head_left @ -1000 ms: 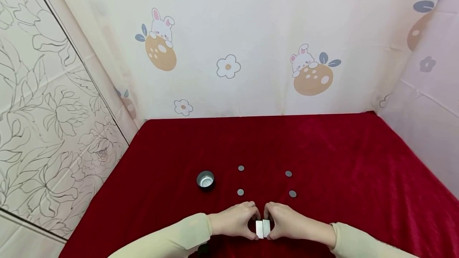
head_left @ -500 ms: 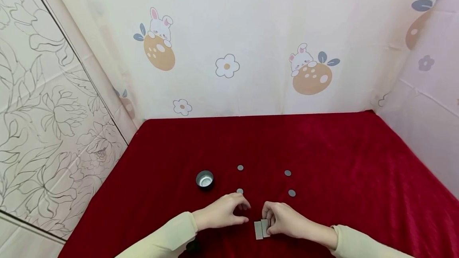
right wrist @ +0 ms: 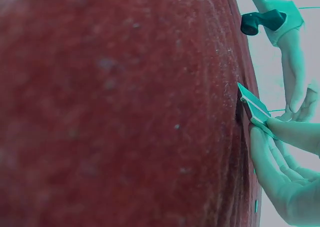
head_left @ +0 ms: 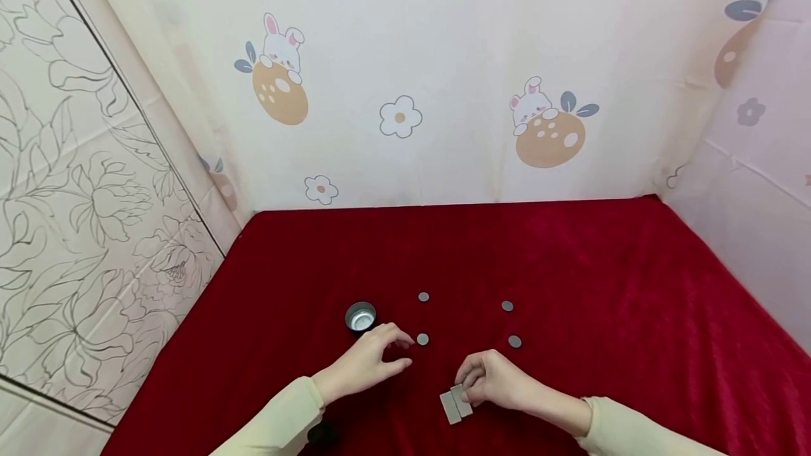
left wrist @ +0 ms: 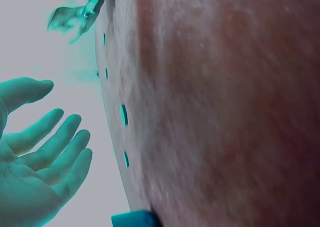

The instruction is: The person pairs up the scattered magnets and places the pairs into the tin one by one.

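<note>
The right hand [head_left: 497, 380] sits low on the red cloth [head_left: 602, 280], fingers curled over two flat grey plates [head_left: 455, 404] lying side by side and touching, tilted a little off square; the fingertips pinch the nearer edge of the right-hand plate. From the right wrist view the plates [right wrist: 255, 108] show as thin slabs edge-on against the cloth, with the fingers [right wrist: 270, 157] wrapped just below them. The left hand [head_left: 367, 361] hovers apart from the plates, off to their left, fingers loosely bent and spread, holding nothing; the left wrist view confirms it, palm and fingers [left wrist: 55, 147] relaxed and empty. Its fingertips are near a small grey disc [head_left: 422, 338], but I cannot tell whether they touch it. Three more discs lie on the cloth: one further back [head_left: 423, 296], one to the right [head_left: 514, 341], and one behind that [head_left: 507, 306], the four making a rough square. A small metal cup [head_left: 360, 317] stands upright just beyond the left hand, open mouth up. Both arms wear pale cream sleeves [head_left: 272, 421]. Behind the cloth hangs a white sheet printed with rabbits [head_left: 281, 48] on oranges and little flowers [head_left: 401, 117]; on the left is a wall panel [head_left: 76, 181] drawn with outlined blooms.
</note>
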`<state>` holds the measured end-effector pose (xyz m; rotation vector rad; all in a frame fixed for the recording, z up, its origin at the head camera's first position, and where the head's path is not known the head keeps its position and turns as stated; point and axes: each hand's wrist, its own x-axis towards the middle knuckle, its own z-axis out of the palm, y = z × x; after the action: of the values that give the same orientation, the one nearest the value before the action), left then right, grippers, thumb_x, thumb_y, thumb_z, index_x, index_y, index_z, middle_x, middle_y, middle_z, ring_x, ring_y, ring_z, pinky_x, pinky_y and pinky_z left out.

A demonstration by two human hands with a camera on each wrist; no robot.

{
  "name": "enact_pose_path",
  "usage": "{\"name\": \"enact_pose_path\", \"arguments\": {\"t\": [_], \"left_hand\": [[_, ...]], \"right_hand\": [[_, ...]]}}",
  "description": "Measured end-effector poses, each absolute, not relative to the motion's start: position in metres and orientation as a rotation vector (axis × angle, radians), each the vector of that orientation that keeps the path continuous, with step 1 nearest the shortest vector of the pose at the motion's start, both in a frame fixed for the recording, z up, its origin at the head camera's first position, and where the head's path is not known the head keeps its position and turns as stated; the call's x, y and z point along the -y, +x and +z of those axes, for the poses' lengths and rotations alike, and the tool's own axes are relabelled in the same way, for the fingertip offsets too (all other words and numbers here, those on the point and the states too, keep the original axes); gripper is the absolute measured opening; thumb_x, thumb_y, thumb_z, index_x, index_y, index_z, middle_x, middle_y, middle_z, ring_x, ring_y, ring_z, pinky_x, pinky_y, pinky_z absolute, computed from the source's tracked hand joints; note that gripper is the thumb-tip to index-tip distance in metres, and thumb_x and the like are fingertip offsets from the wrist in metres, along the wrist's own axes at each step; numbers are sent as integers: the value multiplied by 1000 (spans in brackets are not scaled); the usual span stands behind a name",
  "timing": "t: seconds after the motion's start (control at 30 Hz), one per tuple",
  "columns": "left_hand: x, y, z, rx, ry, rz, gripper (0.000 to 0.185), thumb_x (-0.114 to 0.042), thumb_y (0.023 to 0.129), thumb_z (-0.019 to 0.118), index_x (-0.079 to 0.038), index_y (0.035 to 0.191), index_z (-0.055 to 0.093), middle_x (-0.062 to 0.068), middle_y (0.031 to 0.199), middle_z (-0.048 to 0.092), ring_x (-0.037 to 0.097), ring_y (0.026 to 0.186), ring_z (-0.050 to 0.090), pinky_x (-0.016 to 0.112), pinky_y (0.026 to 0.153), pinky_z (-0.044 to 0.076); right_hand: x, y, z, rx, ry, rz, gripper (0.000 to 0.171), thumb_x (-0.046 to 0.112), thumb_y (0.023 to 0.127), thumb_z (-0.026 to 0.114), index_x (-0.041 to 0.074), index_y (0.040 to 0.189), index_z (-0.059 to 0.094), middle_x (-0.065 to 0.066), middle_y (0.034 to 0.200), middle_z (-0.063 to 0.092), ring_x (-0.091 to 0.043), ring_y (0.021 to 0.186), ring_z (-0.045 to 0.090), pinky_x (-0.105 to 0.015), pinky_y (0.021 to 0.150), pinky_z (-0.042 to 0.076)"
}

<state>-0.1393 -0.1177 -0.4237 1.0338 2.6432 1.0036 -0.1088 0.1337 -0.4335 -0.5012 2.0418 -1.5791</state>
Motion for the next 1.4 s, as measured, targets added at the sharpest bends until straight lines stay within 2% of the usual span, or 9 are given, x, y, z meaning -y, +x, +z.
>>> {"name": "enact_pose_path", "arguments": {"t": [0.2, 0.73, 1.13, 1.4], "left_hand": [[130, -142, -421, -2688, 978, 1090, 24, -16, 84, 61, -6, 106, 58, 3, 100, 57, 16, 94, 54, 32, 81, 45], [160, -151, -422, -2854, 809, 1208, 27, -13, 81, 63, -7, 107, 59, -3, 103, 53, 20, 99, 51, 40, 81, 43], [175, -162, -432, -2883, 753, 1266, 32, -10, 80, 65, -6, 110, 57, 3, 109, 51, 23, 102, 50, 44, 81, 43], [183, -171, -437, -2879, 713, 1269, 37, -9, 78, 66, -3, 113, 56, 7, 111, 51, 23, 102, 52, 41, 83, 43]], "right_hand": [[-130, -112, -429, -1976, -389, -1644, 17, -4, 75, 62, -11, 90, 60, -13, 76, 64, -20, 64, 62, -35, 61, 52], [-111, -132, -415, -1939, -284, -1740, 22, -1, 77, 62, -12, 96, 58, -8, 77, 64, -17, 67, 61, -37, 66, 52], [-91, -149, -413, -1933, -208, -1803, 30, 1, 78, 63, -13, 103, 56, -12, 85, 65, -20, 73, 62, -38, 70, 51], [-77, -162, -414, -1916, -151, -1844, 31, -2, 78, 61, -14, 106, 54, -15, 87, 64, -18, 74, 62, -37, 71, 51]]}}
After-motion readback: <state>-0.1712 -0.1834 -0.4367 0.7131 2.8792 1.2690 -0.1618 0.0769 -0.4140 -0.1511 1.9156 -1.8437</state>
